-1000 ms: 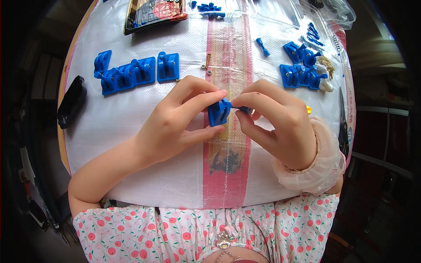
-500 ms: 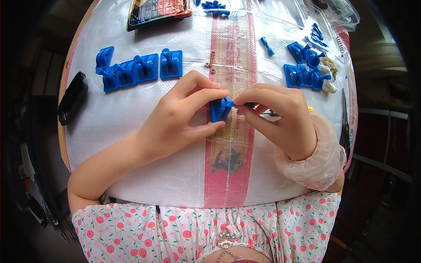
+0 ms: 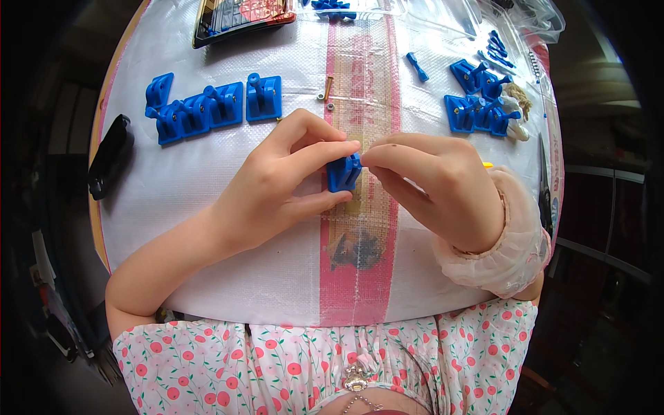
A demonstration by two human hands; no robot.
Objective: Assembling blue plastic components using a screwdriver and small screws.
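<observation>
Right now your left hand (image 3: 273,176) is clamped on a blue bracket (image 3: 342,174), fingers along its far edge and thumb at its near one, holding it just above the middle stripe of the white table cover (image 3: 256,283). Your right hand (image 3: 439,183) comes in from the other side, its fingertips bunched close against the bracket's right side; they hide whatever lies between them, so you cannot tell whether they are closed on something. A frilly pale band (image 3: 491,225) circles your right wrist. Beyond your hands, a brass-coloured bolt (image 3: 328,87) lies beside a small nut (image 3: 330,107) on the stripe. To the left sits a row of blue pieces (image 3: 225,105), with a single blue piece (image 3: 264,98) just beside its right end. A loose blue peg (image 3: 416,67) lies farther off to the right, near a blue cluster (image 3: 477,114). A black case (image 3: 111,159) rests by the table's left edge, and a patterned tray (image 3: 242,21) stands at the far side.
</observation>
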